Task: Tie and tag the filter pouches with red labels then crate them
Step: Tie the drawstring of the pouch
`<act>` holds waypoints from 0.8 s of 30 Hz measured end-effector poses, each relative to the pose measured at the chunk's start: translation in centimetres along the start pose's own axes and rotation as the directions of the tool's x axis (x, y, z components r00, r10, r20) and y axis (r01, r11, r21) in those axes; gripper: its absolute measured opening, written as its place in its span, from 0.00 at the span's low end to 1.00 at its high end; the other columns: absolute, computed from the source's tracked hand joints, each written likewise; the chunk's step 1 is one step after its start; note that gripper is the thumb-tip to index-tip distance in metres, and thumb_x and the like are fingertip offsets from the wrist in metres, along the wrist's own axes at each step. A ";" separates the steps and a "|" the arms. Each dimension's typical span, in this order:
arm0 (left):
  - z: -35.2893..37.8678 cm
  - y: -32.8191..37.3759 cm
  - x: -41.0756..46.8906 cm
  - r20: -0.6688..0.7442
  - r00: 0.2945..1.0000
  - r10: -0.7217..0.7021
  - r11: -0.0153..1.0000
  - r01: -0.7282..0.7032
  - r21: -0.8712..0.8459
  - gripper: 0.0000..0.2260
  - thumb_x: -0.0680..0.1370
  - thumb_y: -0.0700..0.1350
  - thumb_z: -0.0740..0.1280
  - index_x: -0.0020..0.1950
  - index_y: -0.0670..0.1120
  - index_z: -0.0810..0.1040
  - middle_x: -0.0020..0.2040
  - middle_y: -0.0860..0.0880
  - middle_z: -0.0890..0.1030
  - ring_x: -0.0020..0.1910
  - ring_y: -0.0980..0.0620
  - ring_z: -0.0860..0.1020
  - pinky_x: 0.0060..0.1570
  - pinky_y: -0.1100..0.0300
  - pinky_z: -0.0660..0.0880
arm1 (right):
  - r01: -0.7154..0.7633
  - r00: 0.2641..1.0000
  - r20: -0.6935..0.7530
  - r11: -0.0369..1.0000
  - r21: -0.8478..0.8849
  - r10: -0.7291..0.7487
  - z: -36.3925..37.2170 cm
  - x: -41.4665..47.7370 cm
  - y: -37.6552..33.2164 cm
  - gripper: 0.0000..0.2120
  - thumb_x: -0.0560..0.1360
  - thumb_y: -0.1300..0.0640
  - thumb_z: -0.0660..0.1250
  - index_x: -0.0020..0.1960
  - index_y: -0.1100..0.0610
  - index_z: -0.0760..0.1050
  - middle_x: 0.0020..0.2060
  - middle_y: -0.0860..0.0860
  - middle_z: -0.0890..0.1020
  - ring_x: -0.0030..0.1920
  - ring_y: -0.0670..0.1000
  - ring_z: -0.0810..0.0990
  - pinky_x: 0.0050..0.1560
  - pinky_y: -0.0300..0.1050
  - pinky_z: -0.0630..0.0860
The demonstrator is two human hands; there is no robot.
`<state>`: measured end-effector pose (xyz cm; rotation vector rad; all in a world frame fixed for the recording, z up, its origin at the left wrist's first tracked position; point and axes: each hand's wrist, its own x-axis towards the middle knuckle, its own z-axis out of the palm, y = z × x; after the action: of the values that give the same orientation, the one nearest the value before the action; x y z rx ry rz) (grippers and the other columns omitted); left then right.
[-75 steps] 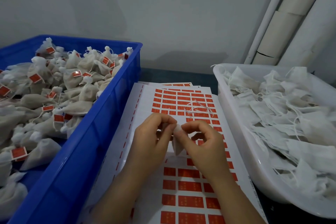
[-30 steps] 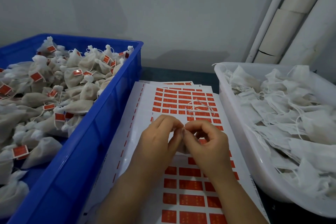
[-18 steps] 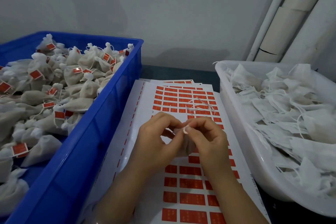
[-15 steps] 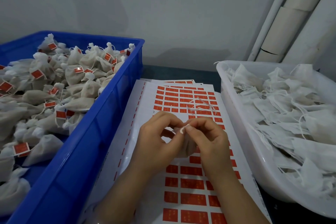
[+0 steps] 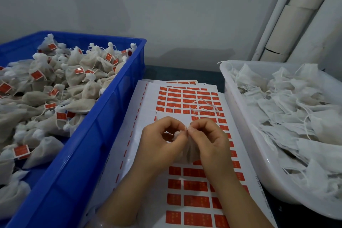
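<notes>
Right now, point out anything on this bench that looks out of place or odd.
One thing: a loose tangle of white string lies on the red label sheet, outside both the blue crate and the white tub. It might snag on labels being peeled. Otherwise nothing stands out.

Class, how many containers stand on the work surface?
2: a blue crate at the left and a white tub at the right. Others may lie outside the view.

The dark surface (image 5: pixel 182 74) carries a blue crate (image 5: pixel 77 163) at nine o'clock, red label sheets (image 5: pixel 174 96) in the centre, and a white tub (image 5: pixel 238 126) at three o'clock.
</notes>
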<state>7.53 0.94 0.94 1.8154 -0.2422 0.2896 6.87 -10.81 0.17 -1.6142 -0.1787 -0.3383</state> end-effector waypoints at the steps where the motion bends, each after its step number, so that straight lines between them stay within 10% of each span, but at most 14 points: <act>1: 0.0 0.0 0.0 0.004 1.000 -0.007 1.000 0.007 0.013 0.10 0.73 0.38 0.69 0.38 0.53 0.76 0.34 0.57 0.79 0.39 0.55 0.79 0.38 0.66 0.78 | -0.005 1.000 0.003 1.000 0.003 0.005 0.0 0.0 0.0 0.10 0.75 0.64 0.64 0.40 0.50 0.75 0.35 0.38 0.80 0.41 0.40 0.79 0.35 0.27 0.74; 12: 0.1 0.1 0.3 -0.081 0.958 -0.274 0.896 0.224 -0.385 0.11 0.73 0.37 0.69 0.34 0.51 0.81 0.37 0.52 0.83 0.42 0.51 0.82 0.45 0.54 0.79 | 0.020 0.996 0.093 0.998 -0.064 -0.014 0.3 -0.1 0.0 0.03 0.74 0.55 0.64 0.44 0.48 0.73 0.39 0.39 0.79 0.43 0.42 0.79 0.39 0.30 0.76; 24: -0.2 0.1 0.1 -0.130 0.985 0.115 0.991 -0.123 -0.051 0.11 0.73 0.36 0.70 0.42 0.53 0.79 0.37 0.59 0.81 0.43 0.59 0.80 0.39 0.73 0.75 | 0.040 0.997 0.071 0.996 -0.080 -0.035 0.4 -0.1 -0.1 0.07 0.76 0.58 0.63 0.44 0.47 0.72 0.39 0.34 0.78 0.45 0.39 0.78 0.40 0.27 0.74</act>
<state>7.61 1.07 1.12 1.7205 -0.2675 0.4757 6.75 -10.42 0.24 -1.7065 -0.2517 -0.3219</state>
